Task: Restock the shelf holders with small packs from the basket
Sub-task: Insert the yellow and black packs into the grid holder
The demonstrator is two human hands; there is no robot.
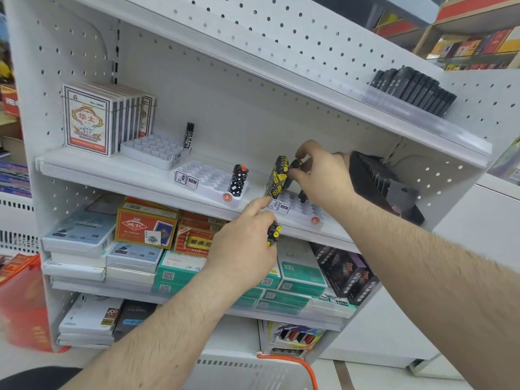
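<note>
- Right hand (323, 175): fingers curled, a small black-and-yellow pack (296, 164) pinched at its top, held just above the right holder (304, 209) on the middle shelf (112, 175).
- A bunch of yellow-black packs (277, 177) is seen standing at the 9 o'clock side of the right hand, over the holder's back-left corner.
- Left hand (244, 243): fingers wrapped round a few more packs (274, 233), yellow ends exposed at 3 o'clock; index finger stretched out to the holder's front label.
- Middle holder (202, 175), at 9 o'clock of the right one: one black-and-white pack (238, 180) stood in it.
- Left holder (152, 150): one black pack (189, 135) at its back-right corner.
- Basket (253, 372) is seen at 6 o'clock, white with orange handle; contents hidden.
</note>
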